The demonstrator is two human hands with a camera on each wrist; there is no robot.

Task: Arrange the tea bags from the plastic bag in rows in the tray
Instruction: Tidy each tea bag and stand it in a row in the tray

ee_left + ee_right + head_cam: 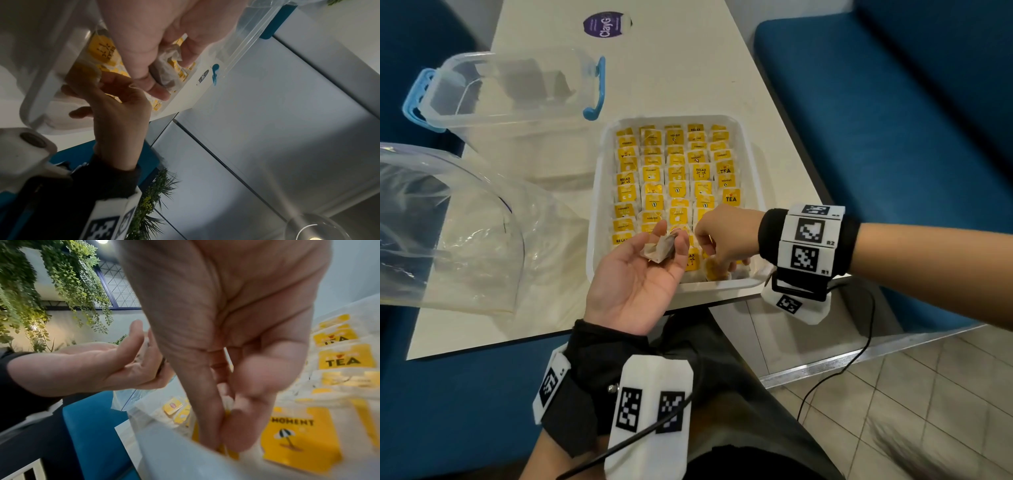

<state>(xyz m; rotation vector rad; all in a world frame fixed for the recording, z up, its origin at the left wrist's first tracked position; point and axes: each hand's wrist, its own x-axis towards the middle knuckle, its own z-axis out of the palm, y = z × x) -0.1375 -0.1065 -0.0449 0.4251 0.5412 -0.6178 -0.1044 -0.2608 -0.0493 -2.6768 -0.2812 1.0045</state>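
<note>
A white tray (594, 205) near the table's front edge holds several rows of tea bags (676, 171) with yellow tags. My left hand (667, 236) hovers palm up over the tray's front left corner. Between its thumb and fingers it holds a crumpled tea bag (659, 250), also seen in the left wrist view (168, 68). My right hand (717, 265) reaches down into the tray's front right part. Its thumb and fingertips (213, 439) pinch a yellow-tagged tea bag (82, 73) lying there. The clear plastic bag (465, 240) lies crumpled left of the tray.
A clear lidless container (517, 92) with blue handles stands behind the plastic bag. A purple round label (606, 24) lies at the table's far end. Blue seats (893, 137) flank the white table. A black cable (859, 342) hangs from my right wrist.
</note>
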